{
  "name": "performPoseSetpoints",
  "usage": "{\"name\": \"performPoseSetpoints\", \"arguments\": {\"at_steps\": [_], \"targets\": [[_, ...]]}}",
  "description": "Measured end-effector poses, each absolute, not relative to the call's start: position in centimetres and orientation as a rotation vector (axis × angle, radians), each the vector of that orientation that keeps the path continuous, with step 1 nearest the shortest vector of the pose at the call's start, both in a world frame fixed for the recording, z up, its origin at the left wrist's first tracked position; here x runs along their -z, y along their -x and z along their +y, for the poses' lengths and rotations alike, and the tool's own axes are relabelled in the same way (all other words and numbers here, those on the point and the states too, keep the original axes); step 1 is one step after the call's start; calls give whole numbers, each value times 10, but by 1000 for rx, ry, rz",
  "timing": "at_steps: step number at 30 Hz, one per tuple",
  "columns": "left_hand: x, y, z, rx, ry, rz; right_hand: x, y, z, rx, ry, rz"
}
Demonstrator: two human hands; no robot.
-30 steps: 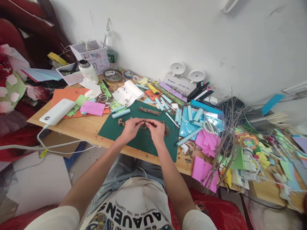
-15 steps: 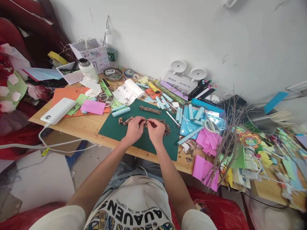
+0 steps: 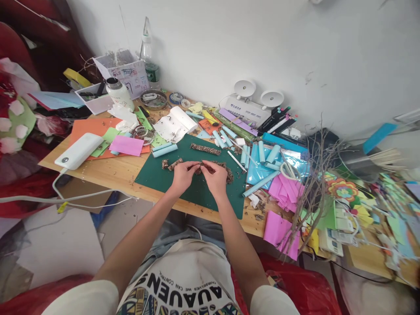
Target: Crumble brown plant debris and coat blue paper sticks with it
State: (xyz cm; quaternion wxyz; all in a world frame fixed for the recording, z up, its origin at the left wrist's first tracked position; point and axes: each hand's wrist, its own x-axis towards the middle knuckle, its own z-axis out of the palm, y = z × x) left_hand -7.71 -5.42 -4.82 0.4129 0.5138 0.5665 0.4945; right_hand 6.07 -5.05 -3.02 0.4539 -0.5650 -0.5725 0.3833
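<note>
My left hand and my right hand meet over the green cutting mat. Fingers of both hands are pinched, fingertips nearly touching. Something small and brown shows between them, too covered to make out. Just right of my right hand lies a heap of brown crumbly plant bits, partly hidden by that hand. Beyond the hands, a roll coated in brown bits rests crosswise on the mat. Left of my left hand are a short brown-coated piece and a smaller brown lump.
Light blue paper tubes lie at the mat's left edge, with more at right. White-handled scissors, pink paper and dry twigs crowd the right. A white power bank and a bottle stand left.
Both hands stay in nearly the same place, fingertips still together, with only slight finger movement. Slightly more of the brown heap shows beside my right hand.
</note>
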Motion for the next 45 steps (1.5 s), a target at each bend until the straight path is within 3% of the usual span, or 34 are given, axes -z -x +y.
{"name": "performPoseSetpoints", "arguments": {"at_steps": [5,10,17,22,31,37,41,45], "targets": [[37,85,-49,-1039,-1799,1456,24,-69,-47,-731,1382,-1803],[27,85,-49,-977,-1906,1482,18,-68,-47,-625,1395,-1866],[41,74,-55,-1334,-1200,1393,34,-55,-49,-1063,1349,-1222],[53,77,-52,-1326,-1036,1275,30,-55,-52,-1134,1340,-1176],[45,78,-56,-1278,-1317,1344,18,-63,-50,-732,1359,-1664],[26,85,-56,-1097,-1967,1454,15,-64,-50,-499,1303,-1917],[24,78,-56,-1200,-1818,1472,24,-55,-51,-872,1325,-1476],[40,60,-57,-1433,-988,1276,36,-43,-50,-1278,1223,-846]]}}
